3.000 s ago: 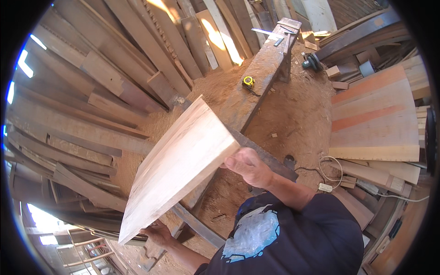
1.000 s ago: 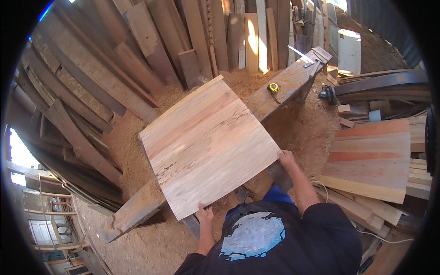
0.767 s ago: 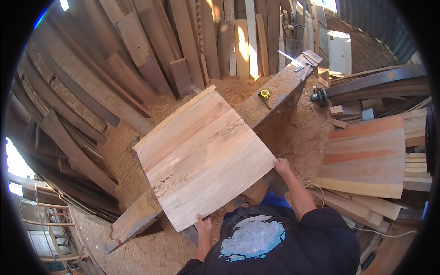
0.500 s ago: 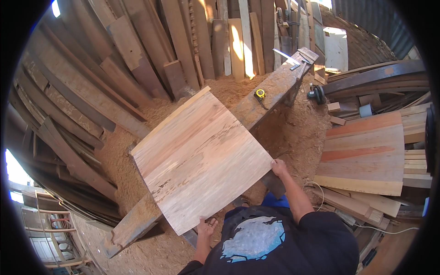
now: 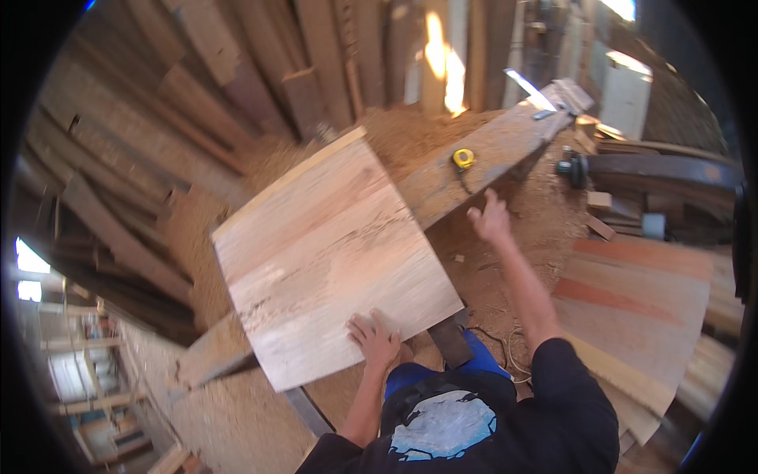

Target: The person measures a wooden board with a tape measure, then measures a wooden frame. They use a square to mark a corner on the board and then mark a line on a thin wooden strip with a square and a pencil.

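Note:
A wide square wooden panel (image 5: 316,261) with reddish and pale grain rests across a rough beam (image 5: 505,130) in front of me. My left hand (image 5: 374,340) lies flat on the panel near its front edge, fingers spread. Off the panel on the right, my right hand (image 5: 492,217) reaches forward with its fingers apart and nothing in them. Just beyond it on the beam is a yellow and black tape measure (image 5: 463,159). A square with a pale blade (image 5: 530,91) lies farther along, by the beam's far end.
Boards (image 5: 213,47) lean in rows along the back and left. Sawdust (image 5: 395,126) covers the ground. To the right lie another wide panel (image 5: 632,284), a dark power tool (image 5: 570,170), a cylinder (image 5: 653,225) and offcuts. A pale cord (image 5: 517,351) curls near my legs.
My right hand has let go of the panel's corner and moved forward toward the tape measure. My left hand has shifted from the front edge onto the panel's top. The view has turned slightly.

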Available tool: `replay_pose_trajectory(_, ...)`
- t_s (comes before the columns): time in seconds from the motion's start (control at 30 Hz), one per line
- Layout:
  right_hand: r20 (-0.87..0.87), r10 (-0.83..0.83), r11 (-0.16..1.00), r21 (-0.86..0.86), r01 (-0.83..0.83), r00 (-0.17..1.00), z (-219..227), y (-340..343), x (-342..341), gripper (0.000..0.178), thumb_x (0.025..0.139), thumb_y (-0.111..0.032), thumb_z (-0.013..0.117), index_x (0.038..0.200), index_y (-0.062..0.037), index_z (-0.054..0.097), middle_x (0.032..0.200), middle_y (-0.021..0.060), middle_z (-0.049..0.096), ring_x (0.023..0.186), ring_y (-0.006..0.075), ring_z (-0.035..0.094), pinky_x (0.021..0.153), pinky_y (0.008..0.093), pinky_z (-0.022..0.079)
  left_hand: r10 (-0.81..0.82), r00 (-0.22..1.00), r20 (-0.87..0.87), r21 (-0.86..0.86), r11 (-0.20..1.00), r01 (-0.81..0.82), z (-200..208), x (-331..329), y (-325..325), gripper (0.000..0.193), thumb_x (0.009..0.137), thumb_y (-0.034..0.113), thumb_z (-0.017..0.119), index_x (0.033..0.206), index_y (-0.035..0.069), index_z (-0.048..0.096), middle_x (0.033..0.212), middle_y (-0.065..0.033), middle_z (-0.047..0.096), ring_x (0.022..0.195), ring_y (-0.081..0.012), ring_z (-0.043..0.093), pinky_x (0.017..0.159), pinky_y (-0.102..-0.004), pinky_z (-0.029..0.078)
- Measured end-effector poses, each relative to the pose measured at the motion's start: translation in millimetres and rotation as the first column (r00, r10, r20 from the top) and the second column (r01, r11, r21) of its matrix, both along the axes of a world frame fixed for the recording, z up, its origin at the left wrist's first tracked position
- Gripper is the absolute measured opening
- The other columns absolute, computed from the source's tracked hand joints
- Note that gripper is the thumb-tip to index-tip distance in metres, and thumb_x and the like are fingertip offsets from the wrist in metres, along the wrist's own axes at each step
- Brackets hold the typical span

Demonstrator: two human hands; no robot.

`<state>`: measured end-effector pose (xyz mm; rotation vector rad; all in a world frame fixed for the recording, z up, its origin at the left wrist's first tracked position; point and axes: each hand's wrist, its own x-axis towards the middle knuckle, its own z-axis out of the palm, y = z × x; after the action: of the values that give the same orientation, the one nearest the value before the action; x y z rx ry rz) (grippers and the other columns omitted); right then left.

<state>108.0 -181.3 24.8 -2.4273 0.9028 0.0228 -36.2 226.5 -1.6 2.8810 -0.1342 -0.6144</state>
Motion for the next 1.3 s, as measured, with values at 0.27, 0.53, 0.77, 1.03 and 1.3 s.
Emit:
replay_pose_trajectory(0.27,-0.18,0.187,0.946,-0.233,-0.227,0.966,-104.9,-151.4,148.1,0.103,0.085,-0.066,0.064,0.153,0.004,0.033,0.136,0.0322,0.057,0.123,0.0464,0.058,0.102,0.0516,0.048,0.012,0.998,0.064,-0.038,0.999,-0.009,-1.3,18.4,-18.9,0.082,0.091,0.052,0.061,0.16,0.022,0.029,0.16,-0.0399,0.005,0.147,-0.0628,-0.001,0.112,-0.0775,0.008)
replay_pose_trajectory(0.53,-0.191,0.309,0.934,-0.124,-0.336,0.932,-104.8,-92.2,167.8,0.085,0.083,-0.058,0.068,0.145,-0.0035,0.046,0.12,0.0336,0.065,0.119,0.0452,0.061,0.1,0.05,0.047,0.115,0.992,0.043,-0.025,0.993,-0.114,6.3,-3.0,-19.5,0.08,0.09,0.043,0.067,0.159,0.026,0.031,0.162,-0.0364,0.008,0.149,-0.0597,0.002,0.114,-0.0746,0.011)
replay_pose_trajectory(0.77,-0.074,0.296,0.934,0.233,-0.273,0.952,-99.7,-72.8,130.3,0.058,0.089,-0.037,0.072,0.133,-0.0046,0.052,0.112,0.0202,0.067,0.11,0.0362,0.067,0.085,0.044,0.056,0.114,0.993,0.028,-0.075,0.991,-0.111,6.4,7.5,-23.4,0.082,0.089,0.042,0.068,0.16,0.025,0.03,0.162,-0.0358,0.009,0.149,-0.0588,0.001,0.114,-0.0753,0.009)
replay_pose_trajectory(1.03,0.097,0.103,0.022,0.995,-0.099,0.99,31.9,84.6,7.4,0.031,0.102,-0.024,0.059,0.127,-0.0075,0.052,0.111,0.0142,0.065,0.093,0.0234,0.068,0.077,0.0376,0.062,0.086,0.993,-0.081,-0.186,0.978,-0.099,16.3,24.8,-13.2,0.078,0.091,0.039,0.065,0.159,0.022,0.032,0.162,-0.0355,0.009,0.15,-0.056,0.003,0.118,-0.0705,0.008)
replay_pose_trajectory(1.3,0.346,0.69,0.064,0.845,-0.53,0.636,66.8,286.4,-129.6,0.051,0.099,-0.023,0.058,0.143,-0.0076,0.037,0.124,0.0111,0.059,0.113,0.0195,0.057,0.097,0.0341,0.048,0.113,0.698,-0.707,-0.7,-0.247,-0.67,51.8,-75.1,59.3,0.057,0.102,0.05,0.052,0.146,0.015,0.043,0.131,-0.0125,0.061,0.102,-0.0233,0.069,0.083,-0.0448,0.059)
